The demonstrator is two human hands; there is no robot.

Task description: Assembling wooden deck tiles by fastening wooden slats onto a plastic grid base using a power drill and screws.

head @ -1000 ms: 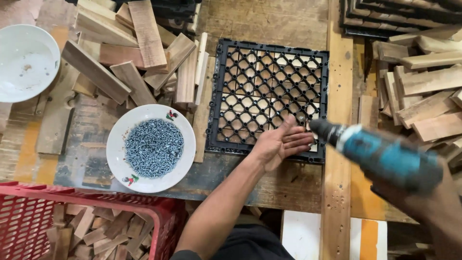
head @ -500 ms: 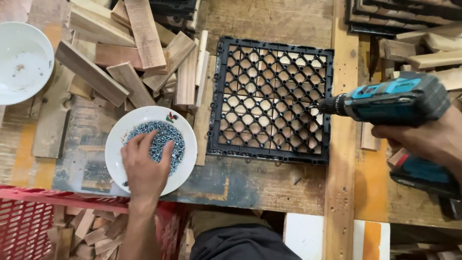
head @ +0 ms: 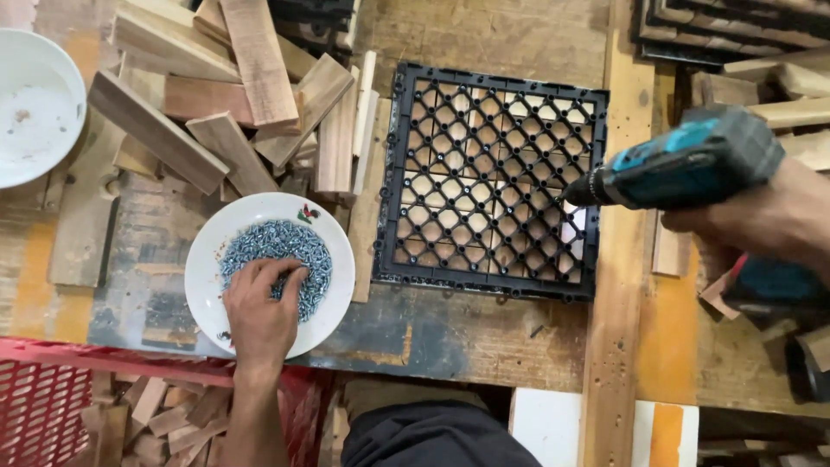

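My left hand (head: 259, 307) reaches into a white plate (head: 333, 298) heaped with small metal screws (head: 298, 246), its fingers curled down into the pile. My right hand (head: 761, 220) grips a teal and black cordless drill (head: 692, 160), held level with its bit at the right edge of a black plastic lattice tile (head: 493, 177). The tile lies flat on the worn wooden bench, pale wooden slats showing through its openings.
A heap of short wooden slats (head: 233, 95) lies at the back left, with more slats (head: 778, 95) at the right. A white bowl (head: 35, 108) sits far left. A red plastic crate (head: 52, 406) of wood offcuts stands at the front left. Dark tiles (head: 735, 30) are stacked at the back right.
My left hand left the tile and went to the screw plate, where its fingers now dig into the pile. The drill has swung from pointing up-left to level at the tile's right edge.
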